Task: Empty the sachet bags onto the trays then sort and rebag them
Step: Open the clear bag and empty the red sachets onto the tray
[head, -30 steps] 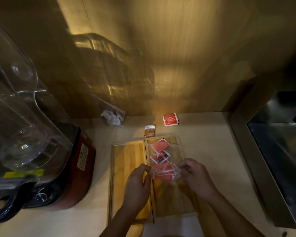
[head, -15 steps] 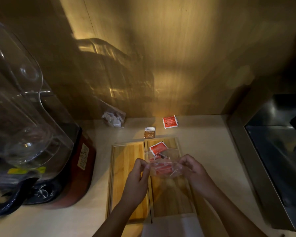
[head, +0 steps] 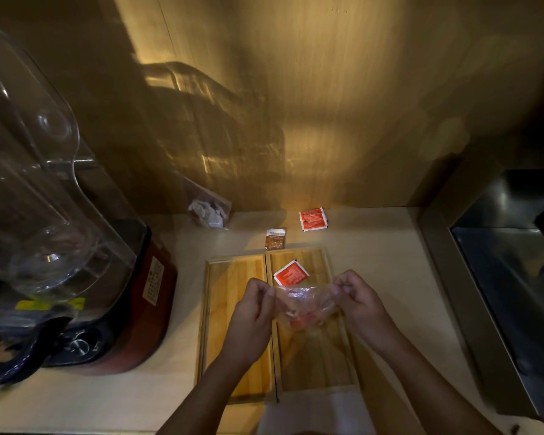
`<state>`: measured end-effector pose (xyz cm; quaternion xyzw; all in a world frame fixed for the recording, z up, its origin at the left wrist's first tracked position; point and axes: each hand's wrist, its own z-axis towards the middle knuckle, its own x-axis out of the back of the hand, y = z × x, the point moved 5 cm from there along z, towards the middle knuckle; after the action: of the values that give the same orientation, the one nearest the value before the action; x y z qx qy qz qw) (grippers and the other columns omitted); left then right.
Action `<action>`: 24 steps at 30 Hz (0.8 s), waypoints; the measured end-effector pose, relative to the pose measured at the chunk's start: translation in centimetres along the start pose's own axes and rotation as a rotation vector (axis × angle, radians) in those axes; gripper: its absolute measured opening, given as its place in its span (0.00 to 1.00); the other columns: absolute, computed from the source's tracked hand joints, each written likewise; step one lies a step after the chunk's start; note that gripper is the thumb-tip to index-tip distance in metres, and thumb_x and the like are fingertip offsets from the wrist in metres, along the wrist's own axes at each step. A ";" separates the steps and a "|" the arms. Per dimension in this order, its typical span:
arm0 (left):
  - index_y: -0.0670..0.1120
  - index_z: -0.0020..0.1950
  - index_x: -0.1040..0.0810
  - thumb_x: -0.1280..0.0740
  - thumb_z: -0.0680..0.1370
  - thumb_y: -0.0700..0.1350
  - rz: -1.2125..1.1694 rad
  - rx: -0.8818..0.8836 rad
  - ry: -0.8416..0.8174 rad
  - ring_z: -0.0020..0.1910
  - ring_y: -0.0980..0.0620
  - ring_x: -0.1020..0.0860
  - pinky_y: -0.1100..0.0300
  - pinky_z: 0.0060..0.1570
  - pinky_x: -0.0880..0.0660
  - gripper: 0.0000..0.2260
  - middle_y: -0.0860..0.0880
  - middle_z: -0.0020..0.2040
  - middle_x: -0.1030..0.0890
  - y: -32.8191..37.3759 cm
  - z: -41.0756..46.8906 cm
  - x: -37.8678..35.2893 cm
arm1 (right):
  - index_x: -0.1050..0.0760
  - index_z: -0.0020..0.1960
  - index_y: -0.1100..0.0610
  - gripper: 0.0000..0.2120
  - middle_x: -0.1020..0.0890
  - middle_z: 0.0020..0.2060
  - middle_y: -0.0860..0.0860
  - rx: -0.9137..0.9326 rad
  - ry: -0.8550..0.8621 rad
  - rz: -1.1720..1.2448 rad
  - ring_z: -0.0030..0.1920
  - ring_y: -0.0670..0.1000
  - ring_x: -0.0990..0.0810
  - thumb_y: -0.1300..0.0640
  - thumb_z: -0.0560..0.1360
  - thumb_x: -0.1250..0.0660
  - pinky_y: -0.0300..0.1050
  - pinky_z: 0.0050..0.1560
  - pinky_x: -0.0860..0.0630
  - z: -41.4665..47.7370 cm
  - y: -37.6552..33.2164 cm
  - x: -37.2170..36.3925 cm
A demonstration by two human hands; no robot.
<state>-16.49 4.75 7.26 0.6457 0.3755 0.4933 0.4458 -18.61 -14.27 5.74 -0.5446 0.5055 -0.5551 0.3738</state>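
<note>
Gripping a crumpled clear plastic bag (head: 305,304) of red sachets at centre frame, the left hand (head: 254,312) and right hand (head: 360,304) pinch its ends above the right wooden tray (head: 319,356). One red sachet (head: 291,273) lies there; a big blender (head: 60,233) crowds the left.

Beige counter (head: 374,277) in front of me, wood-panel wall behind it. Directly on it:
- two wooden trays side by side, touching: left tray (head: 233,309), right tray (head: 314,356)
- brown sachet (head: 275,238) just past the trays' far edge
- red sachet (head: 312,219) farther back, near the wall
- clear bag of pale sachets (head: 210,210) at the back, leaning against the wall
- blender (head: 76,277) on the left: red base, clear jar, dark handle, label on the side

Steel sink (head: 500,293) set into the counter on the right. One red sachet (head: 291,273) lies on the right tray, not on the counter itself.
</note>
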 end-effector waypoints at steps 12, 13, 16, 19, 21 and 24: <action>0.47 0.43 0.30 0.42 0.80 0.44 -0.033 0.040 0.008 0.35 0.49 0.19 0.48 0.37 0.21 0.07 0.44 0.36 0.18 1.1 0.4 0.4 | 0.30 0.37 0.52 0.10 0.20 0.32 0.56 -0.047 0.014 0.047 0.28 0.48 0.21 0.59 0.76 0.38 0.42 0.30 0.27 0.5 -0.8 0.1; 0.47 0.43 0.30 0.42 0.80 0.45 -0.038 0.041 0.006 0.34 0.50 0.19 0.51 0.35 0.22 0.07 0.45 0.35 0.18 1.2 0.4 0.4 | 0.30 0.37 0.52 0.09 0.20 0.31 0.56 -0.049 0.014 0.049 0.27 0.47 0.21 0.59 0.76 0.38 0.41 0.28 0.27 0.4 -0.9 0.1; 0.45 0.44 0.30 0.42 0.80 0.45 -0.030 0.032 0.000 0.30 0.50 0.21 0.55 0.30 0.23 0.07 0.47 0.32 0.20 1.7 0.4 0.4 | 0.30 0.37 0.55 0.10 0.20 0.24 0.50 -0.066 0.030 0.067 0.23 0.44 0.22 0.63 0.77 0.40 0.37 0.23 0.28 0.4 -1.4 0.2; 0.40 0.46 0.30 0.41 0.80 0.44 -0.035 0.026 -0.006 0.24 0.53 0.24 0.58 0.25 0.26 0.08 0.47 0.27 0.23 2.3 0.4 0.4 | 0.30 0.36 0.54 0.11 0.23 0.23 0.48 -0.090 0.069 0.075 0.21 0.41 0.25 0.64 0.77 0.40 0.35 0.21 0.31 0.5 -1.9 0.5; 0.40 0.46 0.30 0.41 0.80 0.44 -0.035 0.022 -0.009 0.22 0.56 0.25 0.62 0.22 0.28 0.08 0.48 0.28 0.23 2.6 0.6 0.3 | 0.30 0.36 0.53 0.12 0.25 0.24 0.48 -0.093 0.093 0.074 0.21 0.40 0.27 0.63 0.76 0.39 0.36 0.23 0.32 0.7 -2.2 0.7; 0.44 0.43 0.29 0.41 0.80 0.45 -0.038 0.022 0.004 0.23 0.55 0.25 0.67 0.22 0.31 0.07 0.47 0.30 0.22 2.8 1.1 0.2 | 0.30 0.36 0.54 0.10 0.26 0.28 0.53 -0.090 0.113 0.047 0.23 0.44 0.29 0.61 0.75 0.37 0.39 0.27 0.34 0.9 -2.7 1.1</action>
<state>-15.24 3.81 9.88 0.6425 0.3938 0.4818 0.4472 -17.46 -14.93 8.52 -0.5165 0.5629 -0.5529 0.3327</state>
